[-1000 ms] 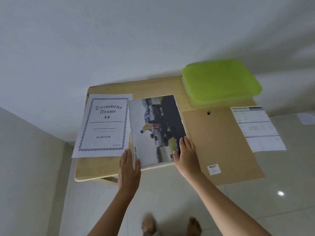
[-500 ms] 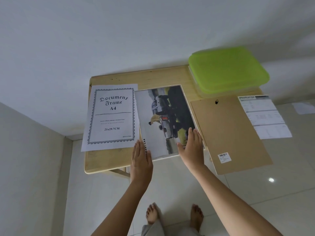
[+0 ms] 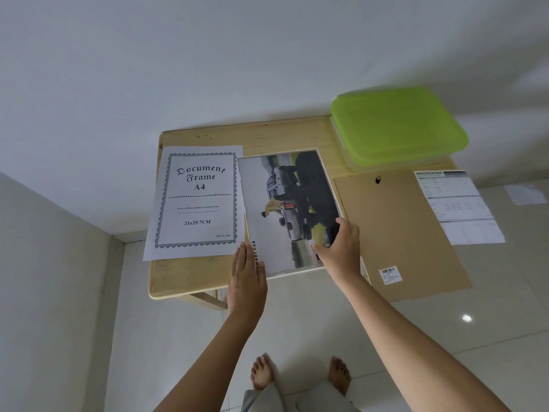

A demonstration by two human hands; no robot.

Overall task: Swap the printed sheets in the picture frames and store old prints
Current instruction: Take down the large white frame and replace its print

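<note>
Curling from flat a moment before, the right hand (image 3: 338, 248) pinched the car print's (image 3: 285, 209) near right corner on the table (image 3: 184, 278). The left hand (image 3: 246, 275) stayed open, pressing its near left edge; lifting looked imminent

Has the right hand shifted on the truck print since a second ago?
Yes. The right hand has gone from flat to curled at the truck print edge nearest the backing board.

Head view, steeply down, tabletop near

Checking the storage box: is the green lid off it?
No, the green lid sits closed on the clear box at the table's far right corner.
</note>
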